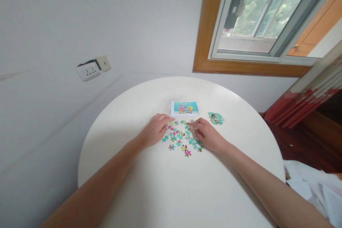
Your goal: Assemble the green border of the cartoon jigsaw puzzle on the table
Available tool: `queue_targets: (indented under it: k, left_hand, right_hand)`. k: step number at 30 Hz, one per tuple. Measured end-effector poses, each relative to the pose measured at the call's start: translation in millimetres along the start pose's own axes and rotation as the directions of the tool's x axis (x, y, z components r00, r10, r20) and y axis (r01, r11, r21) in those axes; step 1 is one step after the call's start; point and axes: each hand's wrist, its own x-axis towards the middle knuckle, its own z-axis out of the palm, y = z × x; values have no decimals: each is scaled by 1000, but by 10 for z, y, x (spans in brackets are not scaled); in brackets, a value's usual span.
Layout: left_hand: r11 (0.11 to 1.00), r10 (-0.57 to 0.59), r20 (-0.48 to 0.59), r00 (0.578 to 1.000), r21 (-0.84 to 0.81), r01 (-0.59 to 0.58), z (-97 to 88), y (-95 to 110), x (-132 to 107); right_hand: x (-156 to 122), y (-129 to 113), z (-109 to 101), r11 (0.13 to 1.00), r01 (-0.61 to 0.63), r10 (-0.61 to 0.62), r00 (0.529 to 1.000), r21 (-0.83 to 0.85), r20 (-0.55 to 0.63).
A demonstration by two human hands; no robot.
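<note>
Several loose jigsaw pieces [179, 137], teal, pink and yellow, lie scattered on the round white table [171, 185]. My left hand [155, 130] rests at the left edge of the scatter, fingers curled down with the tips touching the pieces. My right hand [207, 134] lies over the right side of the scatter, its fingers bent and the fingertips pressing on a piece near the top. Just behind the hands lies a picture card [185, 108] with cartoon figures on a blue ground.
A small heap of teal puzzle pieces [216, 118] sits to the right of the card. Behind the table are a grey wall with a socket plate [88, 70] and a wood-framed window [256, 35]. Red curtains [301, 103] hang at right.
</note>
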Motion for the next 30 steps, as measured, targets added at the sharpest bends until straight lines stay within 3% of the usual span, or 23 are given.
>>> queue_targets:
  k: [9, 14, 17, 20, 23, 27, 30]
  left_hand:
    - [998, 30, 29, 999, -55, -28, 38, 95, 32]
    - [994, 18, 45, 999, -109, -13, 14, 120, 29]
    - [994, 21, 18, 1000, -112, -19, 40, 141, 34]
    - [994, 31, -8, 999, -107, -31, 114, 186, 51]
    - [989, 49, 43, 998, -140, -43, 171, 244, 61]
    - [985, 43, 72, 996, -169, -30, 159, 279, 46]
    - [989, 38, 33, 999, -142, -33, 140, 286, 38]
  right_hand:
    - [160, 64, 144, 985, -58, 51, 997, -160, -52]
    - [176, 25, 150, 997, 44, -43, 999, -63, 8]
    - [176, 22, 146, 999, 40, -40, 999, 12, -7]
    - [214, 0, 195, 1000, -4, 3, 1000, -30, -18]
    - [238, -27, 206, 997, -5, 6, 1000, -78, 15]
    - [138, 17, -61, 998, -1, -2, 999, 63, 40]
    - [-26, 82, -418, 990, -55, 29, 982, 133, 188]
